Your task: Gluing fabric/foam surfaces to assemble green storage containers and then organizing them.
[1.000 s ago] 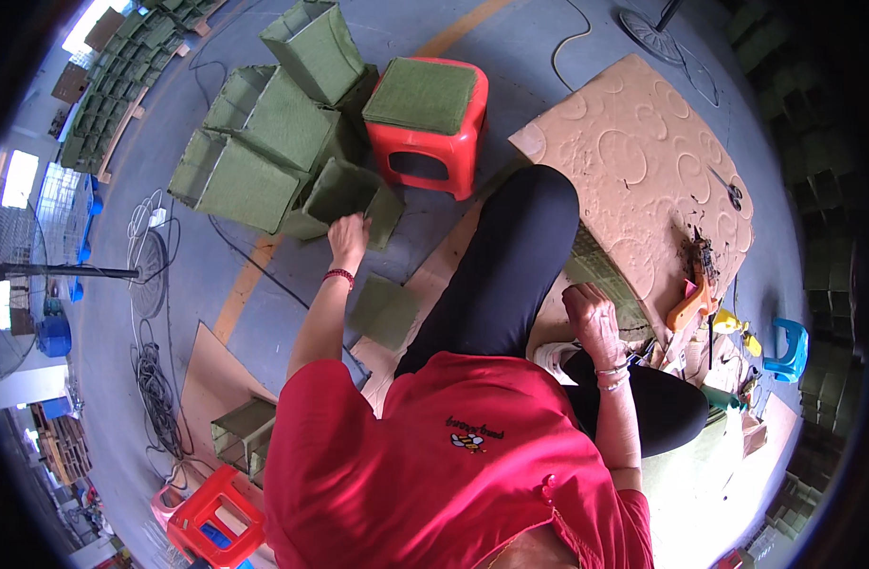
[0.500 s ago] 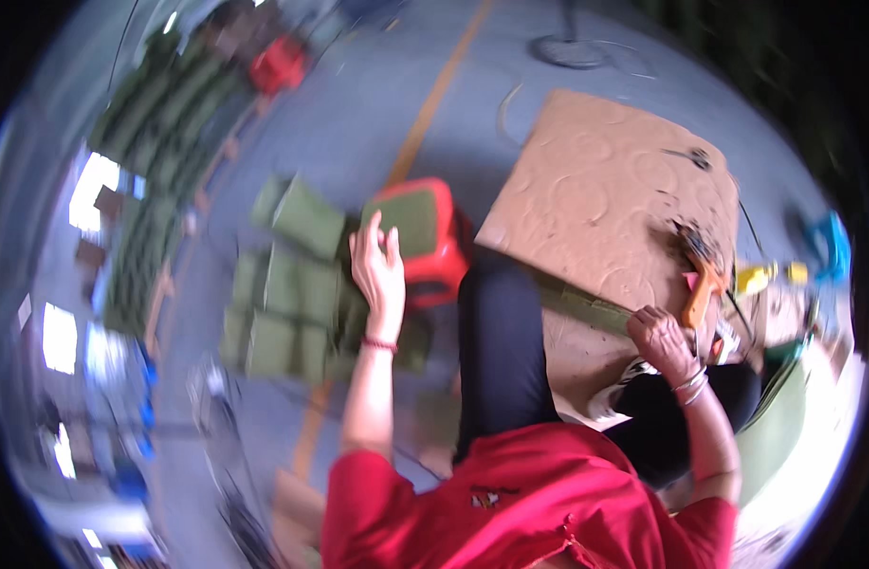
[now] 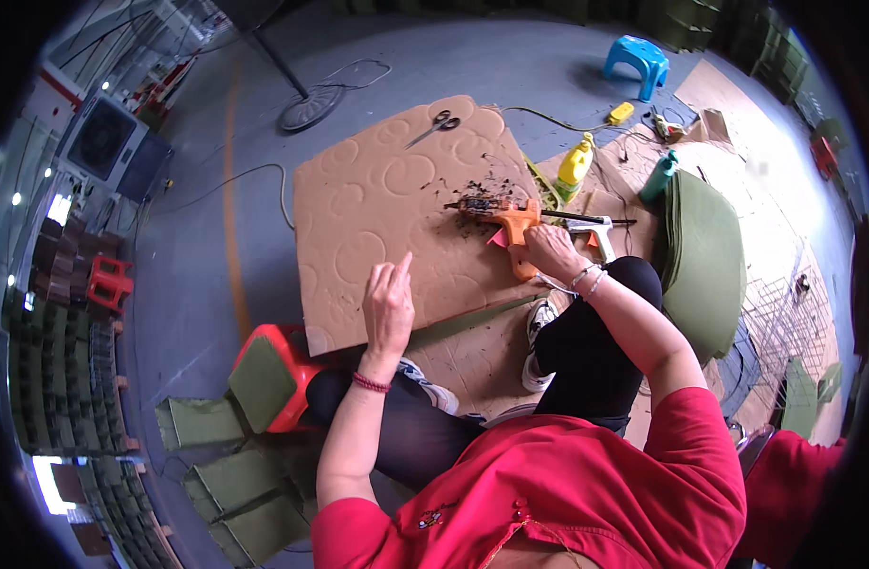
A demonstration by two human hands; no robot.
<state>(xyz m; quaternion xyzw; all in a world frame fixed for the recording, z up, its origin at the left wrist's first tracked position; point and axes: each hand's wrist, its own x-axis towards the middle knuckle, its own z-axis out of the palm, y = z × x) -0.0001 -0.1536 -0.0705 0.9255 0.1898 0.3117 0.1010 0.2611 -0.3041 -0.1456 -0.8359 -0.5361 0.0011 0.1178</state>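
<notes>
My right hand [image 3: 552, 250] is closed around the handle of an orange glue gun [image 3: 518, 220]. The gun lies on a cardboard-covered work surface [image 3: 358, 199], its dark, crusted nozzle pointing left among dark glue scraps. A black glue stick [image 3: 559, 217] extends from its rear. Over the near edge of the cardboard hovers my left hand [image 3: 389, 305], holding nothing, its index finger stretched out and the others loosely bent. A second, white glue gun [image 3: 601, 235] lies just beyond my right hand. Scissors [image 3: 442, 123] rest at the far side of the cardboard.
A red stool [image 3: 287, 403] with a green panel [image 3: 263, 384] on it stands at left, beside folded green pieces [image 3: 202, 423]. Stacked green sheets [image 3: 704, 266] sit at right. Beyond are a yellow bottle [image 3: 575, 167], a green bottle [image 3: 658, 177], a blue stool [image 3: 637, 63] and cables.
My view has swung left-to-right toward the cardboard. My left hand has left the green panel on the red stool, and my right hand has reached the orange glue gun's handle.
</notes>
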